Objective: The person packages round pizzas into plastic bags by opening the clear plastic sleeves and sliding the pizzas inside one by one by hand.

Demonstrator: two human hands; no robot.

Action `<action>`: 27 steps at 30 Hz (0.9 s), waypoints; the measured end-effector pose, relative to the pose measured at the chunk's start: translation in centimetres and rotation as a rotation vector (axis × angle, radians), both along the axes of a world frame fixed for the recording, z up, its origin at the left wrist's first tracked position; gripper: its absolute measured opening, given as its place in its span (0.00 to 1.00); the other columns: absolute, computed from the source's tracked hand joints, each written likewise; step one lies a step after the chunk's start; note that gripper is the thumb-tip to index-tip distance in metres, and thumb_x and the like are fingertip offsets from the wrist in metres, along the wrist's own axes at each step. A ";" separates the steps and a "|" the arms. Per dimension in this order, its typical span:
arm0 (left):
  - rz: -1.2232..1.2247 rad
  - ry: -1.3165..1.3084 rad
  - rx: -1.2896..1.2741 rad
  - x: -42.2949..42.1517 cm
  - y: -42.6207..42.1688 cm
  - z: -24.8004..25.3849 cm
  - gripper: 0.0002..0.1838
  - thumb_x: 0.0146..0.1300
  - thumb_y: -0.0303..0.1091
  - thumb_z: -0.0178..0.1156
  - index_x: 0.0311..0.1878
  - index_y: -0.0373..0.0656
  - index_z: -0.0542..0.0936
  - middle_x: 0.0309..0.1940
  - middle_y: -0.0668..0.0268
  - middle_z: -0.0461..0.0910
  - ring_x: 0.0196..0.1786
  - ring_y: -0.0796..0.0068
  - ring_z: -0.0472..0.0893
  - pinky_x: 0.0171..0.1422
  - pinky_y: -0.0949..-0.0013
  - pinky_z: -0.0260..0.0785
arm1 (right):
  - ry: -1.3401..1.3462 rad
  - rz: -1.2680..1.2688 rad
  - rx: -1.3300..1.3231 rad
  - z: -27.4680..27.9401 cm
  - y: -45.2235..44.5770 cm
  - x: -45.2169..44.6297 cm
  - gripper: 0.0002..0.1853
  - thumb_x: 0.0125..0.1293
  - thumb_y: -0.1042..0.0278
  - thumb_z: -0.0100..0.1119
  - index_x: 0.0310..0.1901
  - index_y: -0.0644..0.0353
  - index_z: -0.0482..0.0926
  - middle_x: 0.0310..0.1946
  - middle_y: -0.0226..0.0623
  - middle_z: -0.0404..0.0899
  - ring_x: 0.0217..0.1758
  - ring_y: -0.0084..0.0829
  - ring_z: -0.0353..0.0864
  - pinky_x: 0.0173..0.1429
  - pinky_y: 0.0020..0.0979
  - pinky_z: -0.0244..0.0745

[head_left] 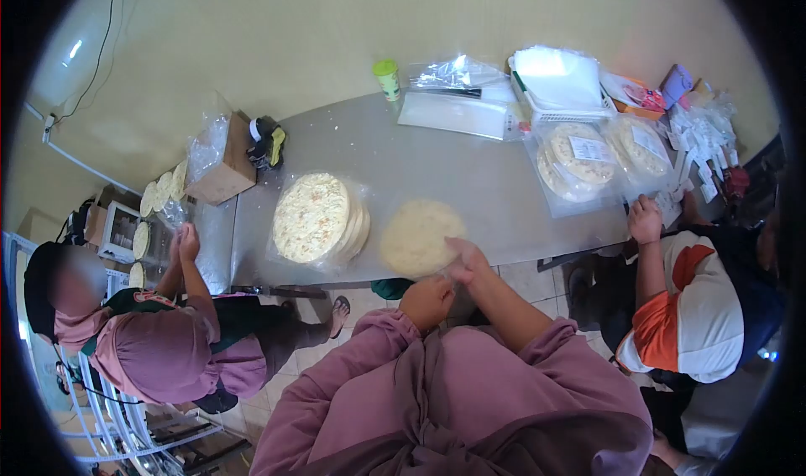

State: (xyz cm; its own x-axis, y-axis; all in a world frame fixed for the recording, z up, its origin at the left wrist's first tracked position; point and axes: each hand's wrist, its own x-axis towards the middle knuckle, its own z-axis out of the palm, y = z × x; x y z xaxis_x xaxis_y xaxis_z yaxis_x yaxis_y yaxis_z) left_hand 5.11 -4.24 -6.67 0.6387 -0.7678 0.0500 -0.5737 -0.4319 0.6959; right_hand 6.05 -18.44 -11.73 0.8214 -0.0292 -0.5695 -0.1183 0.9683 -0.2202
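Right in front of me, a round pale flatbread hangs over the table's near edge in what looks like a clear plastic bag, slightly smeared by motion. My right hand grips the bag at the flatbread's near right edge. Closed beside it, my left hand pinches the near end of the bag; its fingertips are partly hidden. Left of these lies a stack of bagged flatbreads, speckled on top.
The grey table holds a cardboard box, a green cup, plastic sleeves, a white basket and labelled flatbread packs. One co-worker stands at left, another at right.
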 end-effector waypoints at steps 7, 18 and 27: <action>-0.102 -0.061 0.118 0.4 -2.1 2.1 0.08 0.57 0.36 0.53 0.32 0.41 0.74 0.32 0.57 0.75 0.37 0.54 0.76 0.39 0.58 0.69 | -0.185 -0.067 -0.026 -2.6 -2.9 0.1 0.23 0.62 0.74 0.47 0.59 0.65 0.61 0.58 0.48 0.66 0.61 0.43 0.66 0.65 0.47 0.61; 0.062 0.111 0.096 4.8 -4.8 -2.1 0.13 0.56 0.34 0.57 0.43 0.38 0.74 0.39 0.58 0.77 0.29 0.67 0.77 0.38 0.66 0.70 | 0.426 -0.178 -0.348 -3.1 -13.8 -5.8 0.07 0.56 0.74 0.51 0.38 0.59 0.74 0.37 0.39 0.78 0.41 0.33 0.77 0.41 0.37 0.72; 0.363 0.424 0.084 7.4 -9.4 -1.3 0.05 0.51 0.27 0.54 0.30 0.37 0.78 0.26 0.62 0.78 0.27 0.76 0.76 0.32 0.73 0.67 | 0.056 -0.116 -1.851 5.0 -32.3 5.4 0.09 0.59 0.71 0.55 0.40 0.61 0.78 0.30 0.36 0.81 0.34 0.30 0.80 0.37 0.30 0.74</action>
